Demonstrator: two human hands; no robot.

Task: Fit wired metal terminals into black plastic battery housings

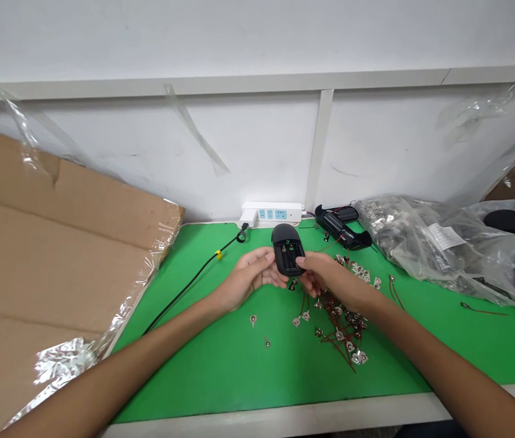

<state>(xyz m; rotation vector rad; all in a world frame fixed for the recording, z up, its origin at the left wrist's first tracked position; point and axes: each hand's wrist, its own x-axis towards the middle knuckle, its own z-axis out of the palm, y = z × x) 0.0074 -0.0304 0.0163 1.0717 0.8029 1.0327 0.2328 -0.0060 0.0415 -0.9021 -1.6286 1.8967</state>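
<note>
Left hand (254,271) and right hand (322,272) grip a black casing (288,254) by opposite edges, positioned in front of the power strip (276,214).

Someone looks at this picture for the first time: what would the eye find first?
Probably the black mouse-shaped casing, held near the centre with its open compartment showing. Next, the bright green tabletop beneath it, where small metal battery contacts, some with red wires, lie scattered right of centre. Then the large brown cardboard filling the left side.
</note>
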